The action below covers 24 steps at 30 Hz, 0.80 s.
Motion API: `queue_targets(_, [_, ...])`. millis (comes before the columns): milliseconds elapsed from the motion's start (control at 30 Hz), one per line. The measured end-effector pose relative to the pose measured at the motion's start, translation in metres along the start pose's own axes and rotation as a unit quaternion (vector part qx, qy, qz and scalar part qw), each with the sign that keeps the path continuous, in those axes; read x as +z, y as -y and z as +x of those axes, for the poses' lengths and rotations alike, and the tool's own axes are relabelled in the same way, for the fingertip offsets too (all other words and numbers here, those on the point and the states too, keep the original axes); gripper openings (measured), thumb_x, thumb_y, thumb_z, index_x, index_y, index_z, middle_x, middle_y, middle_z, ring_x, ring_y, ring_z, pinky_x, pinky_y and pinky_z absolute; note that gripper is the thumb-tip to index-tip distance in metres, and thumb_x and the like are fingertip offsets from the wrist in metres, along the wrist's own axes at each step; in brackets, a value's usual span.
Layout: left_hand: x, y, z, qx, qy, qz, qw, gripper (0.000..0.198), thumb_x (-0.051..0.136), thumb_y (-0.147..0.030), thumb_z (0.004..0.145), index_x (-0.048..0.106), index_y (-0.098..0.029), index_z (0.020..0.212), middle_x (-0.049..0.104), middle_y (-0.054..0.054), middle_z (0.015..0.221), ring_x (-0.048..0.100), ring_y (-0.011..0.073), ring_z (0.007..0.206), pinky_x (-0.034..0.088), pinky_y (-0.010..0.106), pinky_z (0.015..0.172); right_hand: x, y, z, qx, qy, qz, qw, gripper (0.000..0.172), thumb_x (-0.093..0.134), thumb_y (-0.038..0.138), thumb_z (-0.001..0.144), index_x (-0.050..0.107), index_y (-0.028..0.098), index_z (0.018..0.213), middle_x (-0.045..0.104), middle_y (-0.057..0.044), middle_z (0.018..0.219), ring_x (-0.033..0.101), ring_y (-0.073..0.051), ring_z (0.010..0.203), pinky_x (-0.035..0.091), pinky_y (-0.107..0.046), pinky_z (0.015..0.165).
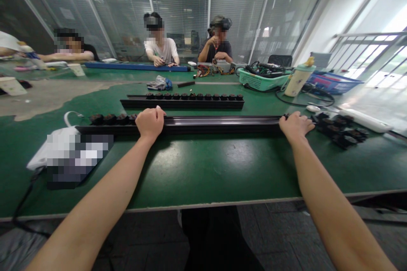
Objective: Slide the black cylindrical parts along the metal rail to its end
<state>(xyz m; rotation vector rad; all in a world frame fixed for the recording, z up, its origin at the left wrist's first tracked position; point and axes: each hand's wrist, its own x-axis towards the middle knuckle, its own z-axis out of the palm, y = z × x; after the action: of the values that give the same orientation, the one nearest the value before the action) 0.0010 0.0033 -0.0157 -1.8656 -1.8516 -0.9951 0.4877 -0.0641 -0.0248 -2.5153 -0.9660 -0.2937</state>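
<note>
So the long black rail [221,122] lies crosswise on the green table [203,178], bare stretch right between the person's hands. Left hand [150,125] is curled over it, just right of some round black parts [110,119]; can't tell what it's clamping. Right hand [295,127] covers the right end, fingers slightly spread, can't tell if gripping.

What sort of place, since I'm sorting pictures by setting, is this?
Probably an electronics or assembly workroom: the long green table bears a black rail, a basket heaped with dark cables, and a tangle of coloured wires.
</note>
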Motion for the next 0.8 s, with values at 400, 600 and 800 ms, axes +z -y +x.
queue_targets(400, [0.000,-0.001,0.000,-0.007,0.004,-0.010,1.000,0.065,0.023,-0.042,0.104,0.084,-0.021,0.091,0.074,0.014,0.088,0.065,0.0279,0.085,0.040,0.038,0.074,0.004,-0.008,0.007,0.011,-0.014,0.009,1.000,0.054,0.051,0.039,0.092,0.059,0.001,0.130,0.056,-0.035,0.135,0.048,-0.046,0.131,0.035,-0.059,0.105])
queue_targets(600, [0.001,0.000,0.000,-0.004,-0.002,-0.005,1.000,0.066,0.023,-0.042,0.104,0.084,-0.022,0.090,0.074,0.013,0.087,0.065,0.0266,0.083,0.039,0.037,0.073,0.005,-0.012,0.012,0.015,-0.010,0.004,1.000,0.052,0.052,0.040,0.094,0.060,0.003,0.130,0.056,-0.034,0.134,0.049,-0.045,0.131,0.036,-0.058,0.104])
queue_targets(800, [0.000,-0.001,0.000,-0.007,0.005,-0.012,1.000,0.065,0.023,-0.041,0.104,0.084,-0.021,0.091,0.074,0.013,0.087,0.065,0.0270,0.084,0.039,0.038,0.074,0.006,-0.013,0.013,0.023,-0.010,0.005,1.000,0.051,0.053,0.040,0.095,0.060,0.004,0.130,0.056,-0.033,0.135,0.049,-0.044,0.130,0.037,-0.057,0.104])
